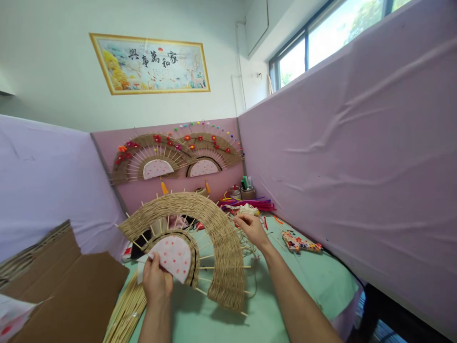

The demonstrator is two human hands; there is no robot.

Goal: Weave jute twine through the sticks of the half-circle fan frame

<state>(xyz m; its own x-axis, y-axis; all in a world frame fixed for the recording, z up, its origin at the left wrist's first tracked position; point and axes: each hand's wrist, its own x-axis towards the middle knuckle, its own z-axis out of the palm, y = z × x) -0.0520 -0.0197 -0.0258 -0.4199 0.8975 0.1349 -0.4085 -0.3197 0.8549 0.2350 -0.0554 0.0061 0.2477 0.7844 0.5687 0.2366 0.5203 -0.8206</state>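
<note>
A woven fan [226, 247] of brown cord on thin sticks is held up above the green table. Its base carries a white half-round patch with red dots [176, 257]. My left hand [156, 276] grips the fan at this patch, thumb in front and fingers partly hidden behind. At the fan's upper right edge, my right hand [252, 229] is closed with its fingertips pinched at the end of a stick. Loose cord [255, 281] hangs behind the fan near the right hand.
Cardboard [85, 290] and a bundle of sticks [124, 305] lie at left. Pipe cleaners [262, 205], tins of pens [247, 192] and floral cloth [300, 242] sit on the green tabletop [314, 281]. Two finished fans [157, 143] hang on the pink back panel. Purple cloth partitions [339, 157] enclose the sides.
</note>
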